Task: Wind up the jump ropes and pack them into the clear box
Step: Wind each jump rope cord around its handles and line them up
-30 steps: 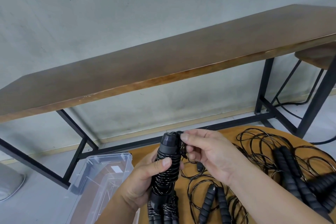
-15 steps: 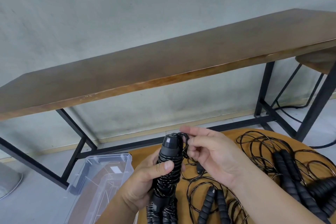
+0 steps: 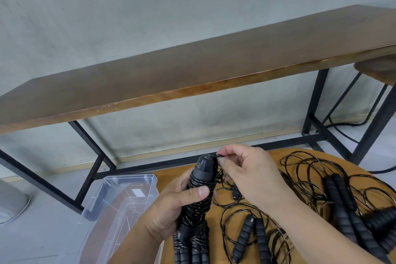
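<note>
Gripping the wound jump rope w/ left hand, thumb pressing across the coiled cord, fingers curling round the back; bundle standing roughly upright, tilting a bit, above the near-left edge of the round wooden table. Pinching the cord's loose end w/ right hand at the bundle's top cap, thumb and forefinger closing on it, other fingers curling loosely.

Lying just below the held bundle, at the table's near edge: more wound ropes, partly cut off by the frame. Sprawling over the table's middle and right side: unwound jump ropes, thin black cord in loose overlapping loops, ribbed black handles lying in pairs among them, more handles bunching toward the table's right side.

Sitting just left of the table, lower down, lid off: clear box; can't tell if touching the table edge, contents unclear through the plastic.

Standing beyond the table, against the grey wall: long wooden bench-top desk on black metal legs. Showing past the table's far right: part of a stool.
</note>
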